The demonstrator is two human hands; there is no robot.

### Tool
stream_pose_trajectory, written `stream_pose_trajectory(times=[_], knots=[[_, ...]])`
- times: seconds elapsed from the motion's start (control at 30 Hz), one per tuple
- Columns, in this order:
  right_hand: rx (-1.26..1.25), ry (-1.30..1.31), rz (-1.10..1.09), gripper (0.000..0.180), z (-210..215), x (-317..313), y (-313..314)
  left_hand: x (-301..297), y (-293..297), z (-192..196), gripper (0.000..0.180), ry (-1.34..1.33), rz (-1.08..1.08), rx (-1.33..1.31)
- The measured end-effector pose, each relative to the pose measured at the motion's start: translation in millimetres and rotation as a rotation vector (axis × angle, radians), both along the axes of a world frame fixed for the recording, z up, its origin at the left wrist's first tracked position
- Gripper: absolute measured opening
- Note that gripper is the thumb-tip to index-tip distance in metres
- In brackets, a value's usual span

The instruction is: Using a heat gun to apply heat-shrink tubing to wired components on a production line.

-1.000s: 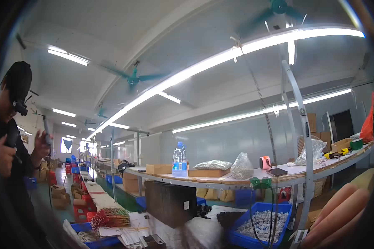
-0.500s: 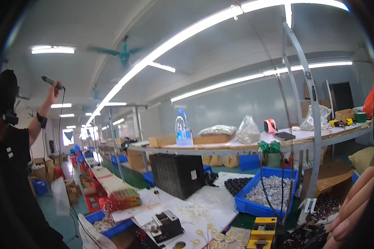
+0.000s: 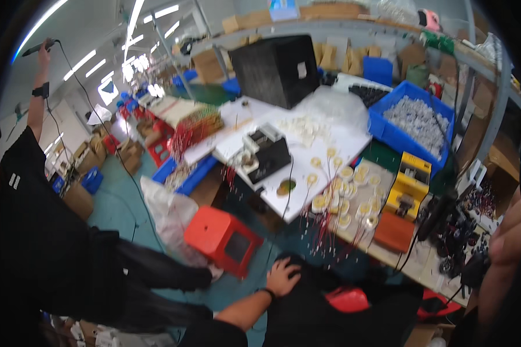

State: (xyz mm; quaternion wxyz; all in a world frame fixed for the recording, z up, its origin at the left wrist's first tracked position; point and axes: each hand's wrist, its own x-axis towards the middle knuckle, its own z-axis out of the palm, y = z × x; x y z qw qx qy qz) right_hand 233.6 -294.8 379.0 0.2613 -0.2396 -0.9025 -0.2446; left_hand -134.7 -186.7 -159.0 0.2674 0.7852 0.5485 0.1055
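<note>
My left hand (image 3: 283,276) lies flat on my black-clad thigh, fingers slightly spread, with nothing in it. A dark band circles that wrist. At the right rim, very close and blurred, is part of my right hand (image 3: 506,248); its fingers are not clear, and whether it holds anything is hidden. Nearest to it on the bench lies a heap of small black parts (image 3: 454,243) with wires. Left of the heap are an orange-brown block (image 3: 394,232) and a yellow fixture (image 3: 408,184). Round white-and-yellow pieces (image 3: 344,202) with red wires lie beside them.
A co-worker (image 3: 46,214) stands at left, raising a dark corded handheld tool (image 3: 39,47). A red stool (image 3: 217,231) stands between us. Behind the bench are a blue bin (image 3: 382,124) of small pale parts and a large black box (image 3: 275,69). A shelf (image 3: 324,23) runs above.
The view has tipped downward, bringing my left hand, my legs and the red stool into sight. My right hand remains at the right rim. The co-worker's arm is still raised.
</note>
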Motion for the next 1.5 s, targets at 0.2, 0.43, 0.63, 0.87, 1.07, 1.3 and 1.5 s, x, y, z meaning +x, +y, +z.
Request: stream_pose_trajectory(times=[0.2, 0.43, 0.63, 0.87, 1.07, 1.3, 1.5], knots=[[-0.200, -0.239, -0.182, 0.100, -2, 9, -39, 12, -3, -5, 0.043, 0.023, -0.034, -0.038], [-0.022, 0.242, -0.393, 0.054, -121, 26, -16, -12, -19, -8, 0.041, 0.048, 0.020, -0.018], [-0.159, 0.832, -0.802, 0.043, -243, 68, -41, -6, -7, -19, 0.042, -0.048, 0.000, 0.063], [-0.197, 0.994, -1.099, 0.024, -360, 107, -102, 1, 83, -9, 0.078, -0.137, 0.078, -0.188], [-0.229, 1.051, -1.181, 0.025, -362, 104, -125, 25, 229, -17, 0.074, 0.103, 0.311, -0.099], [-0.228, 1.069, -1.255, 0.028, -371, 87, -136, 2, 243, -77, 0.047, -0.044, -0.165, 0.213], [-0.255, 1.045, -1.142, 0.022, -354, 77, -96, 15, 77, -41, 0.041, 0.122, -0.300, 0.014]])
